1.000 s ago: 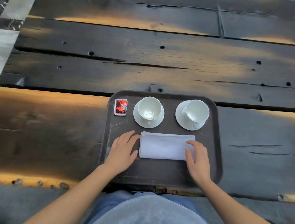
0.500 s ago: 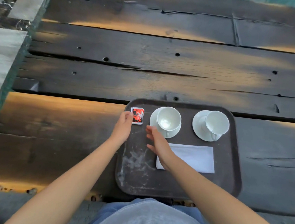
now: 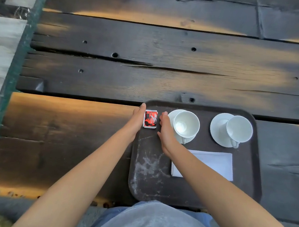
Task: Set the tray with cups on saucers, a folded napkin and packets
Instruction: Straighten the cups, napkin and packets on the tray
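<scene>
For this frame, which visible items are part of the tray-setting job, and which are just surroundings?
Part of the job:
tray
left cup on its saucer
right cup on its saucer
folded napkin
red packets, flanked by left hand and right hand

Just surroundings:
wooden plank table
green edge strip

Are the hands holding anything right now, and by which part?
Left hand and right hand flank the red packets by their side edges; whether they grip cannot be told.

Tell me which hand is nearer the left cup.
Right. The right hand is beside the left cup and overlaps its saucer; the left hand is beyond the packets, at the tray edge.
</scene>
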